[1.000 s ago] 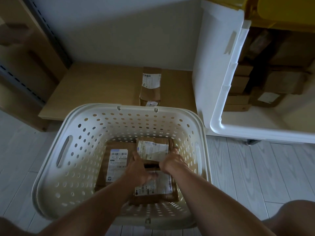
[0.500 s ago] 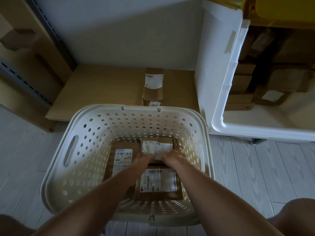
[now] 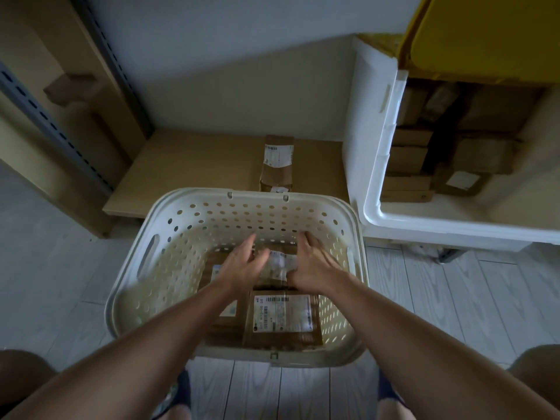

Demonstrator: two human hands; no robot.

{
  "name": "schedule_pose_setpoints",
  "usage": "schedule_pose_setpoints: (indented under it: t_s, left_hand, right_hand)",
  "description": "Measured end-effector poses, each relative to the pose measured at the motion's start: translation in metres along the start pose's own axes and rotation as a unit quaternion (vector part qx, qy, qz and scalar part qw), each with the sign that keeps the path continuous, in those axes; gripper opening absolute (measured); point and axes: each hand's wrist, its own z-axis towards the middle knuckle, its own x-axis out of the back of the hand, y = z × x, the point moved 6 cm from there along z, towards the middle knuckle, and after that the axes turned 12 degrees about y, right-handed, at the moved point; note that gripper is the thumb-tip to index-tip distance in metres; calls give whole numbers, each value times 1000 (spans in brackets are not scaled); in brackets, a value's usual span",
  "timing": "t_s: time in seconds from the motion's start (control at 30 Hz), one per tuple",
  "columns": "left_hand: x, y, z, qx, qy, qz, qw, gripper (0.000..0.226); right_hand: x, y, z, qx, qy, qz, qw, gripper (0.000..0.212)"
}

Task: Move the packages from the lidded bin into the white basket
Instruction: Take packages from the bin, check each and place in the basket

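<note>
The white perforated basket (image 3: 169, 237) stands on the floor in front of me. It holds three brown labelled packages: one near right (image 3: 281, 318), one at the left under my left forearm (image 3: 216, 272), and one at the far side (image 3: 280, 265). My left hand (image 3: 242, 265) hovers just left of the far package with its fingers spread. My right hand (image 3: 312, 268) lies flat against that package's right edge, fingers stretched out. The white bin (image 3: 424, 222) at the right has its yellow lid (image 3: 485, 34) raised, and several brown packages (image 3: 409, 159) are stacked inside.
One more labelled package (image 3: 277, 165) stands on a low wooden board (image 3: 194, 171) behind the basket. A metal shelf upright (image 3: 60, 125) runs along the left. The bin sits on a caster (image 3: 448, 254). My knees show at both bottom corners.
Both hands slid toward the basket's far side with the package they held. The package now lies there. My left hand has come off it and spread its fingers; the right hand has flattened.
</note>
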Motion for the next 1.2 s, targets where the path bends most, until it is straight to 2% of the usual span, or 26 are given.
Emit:
schedule_pose_setpoints:
  t_s: [0.2, 0.37, 0.63, 0.77, 0.93, 1.03, 1.2]
  left_hand:
    - [41, 53, -35, -204, -5, 102, 974, 62]
    - [80, 77, -56, -272, 47, 115, 954, 59]
    - [92, 137, -103, -372, 83, 54, 923, 56]
    - [84, 160, -111, -407, 85, 52, 908, 62]
    - [61, 198, -120, -457, 91, 28, 885, 54]
    - [40, 224, -119, -476, 74, 4, 876, 51]
    - [3, 276, -107, -466, 37, -62, 882, 51]
  right_hand:
    - [54, -30, -45, 136, -16, -78, 988, 105]
    - [93, -40, -77, 185, -17, -87, 979, 103]
    - [169, -34, -116, 274, 163, -38, 947, 83]
    - [193, -13, -116, 256, 229, 2, 939, 74]
    - [211, 14, -118, 244, 282, 2, 928, 73]
    - [229, 41, -116, 189, 318, 26, 929, 72]
    - [263, 96, -104, 82, 386, 51, 917, 73]
